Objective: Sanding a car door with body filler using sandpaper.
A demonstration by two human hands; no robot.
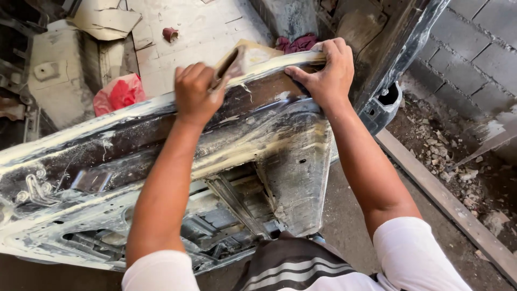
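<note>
Holding a sanding block (235,60) in my left hand (195,92), I pressed it on the top edge of a big car door (258,145). My fingers were curled tight around the block, so that hand was closed on it. The block was brown and flat, and it sat tilted on the door's upper edge, near the middle of that edge.

My right hand (326,70) gripped the same top edge, close to the door's right corner. The fingers went over the edge and the thumb pointed toward the block. That hand was closed on the door. The two hands were near each other, with the block between them.

The door was dark and scratched, with pale dusty streaks all over it. It had big holes in its lower part, and I could see metal bars inside them.

Past the door's far edge lay a red bag (117,94) on the floor, toward the left. A small red cup (170,34) lay on pale boards farther back. A dark red rag (298,43) sat just behind the door's top edge. On the right side was a grey block wall (479,48), with stones and dirt below it.
</note>
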